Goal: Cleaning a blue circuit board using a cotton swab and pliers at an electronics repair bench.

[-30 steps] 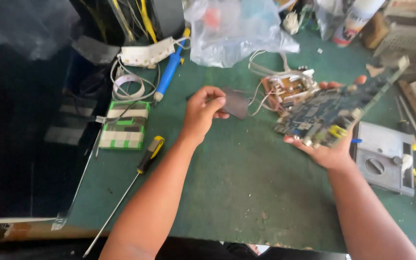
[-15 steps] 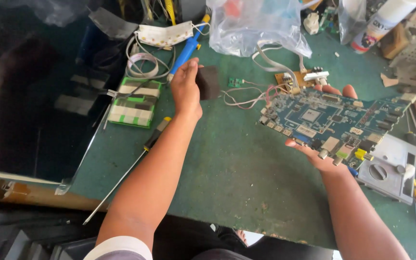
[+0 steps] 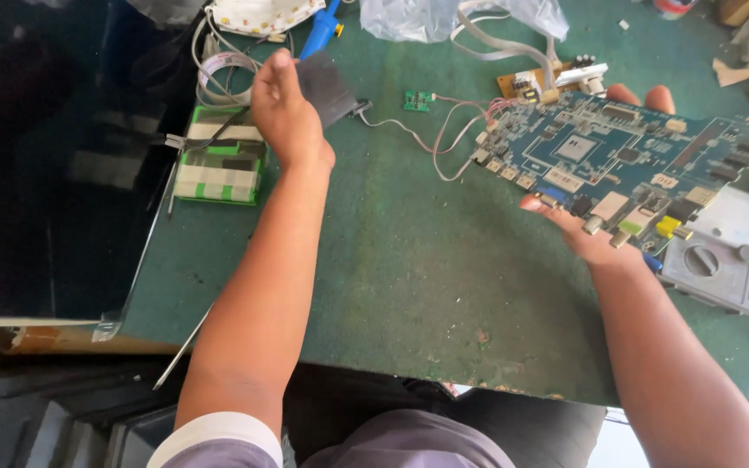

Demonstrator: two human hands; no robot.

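Note:
My left hand (image 3: 286,113) is raised over the far left of the green mat (image 3: 409,277), holding a small dark flat piece (image 3: 326,85) with thin wires trailing from it. To the right, my right hand (image 3: 584,227) grips a blue circuit board (image 3: 617,165) from underneath, fingers wrapped around its near and far edges. The board is held level above the mat. Red and white wires (image 3: 444,130) run from its left end toward the dark piece.
A green and white block (image 3: 218,165) lies under my left hand. A small green chip board (image 3: 418,100) rests mid-mat. A grey metal unit (image 3: 721,251) sits at right, a clear plastic bag (image 3: 444,16) at back, and a large dark panel (image 3: 45,173) at left.
My left hand has carried the dark piece leftward, away from the board, and stretched the wires. The board has tipped from steeply tilted to nearly level.

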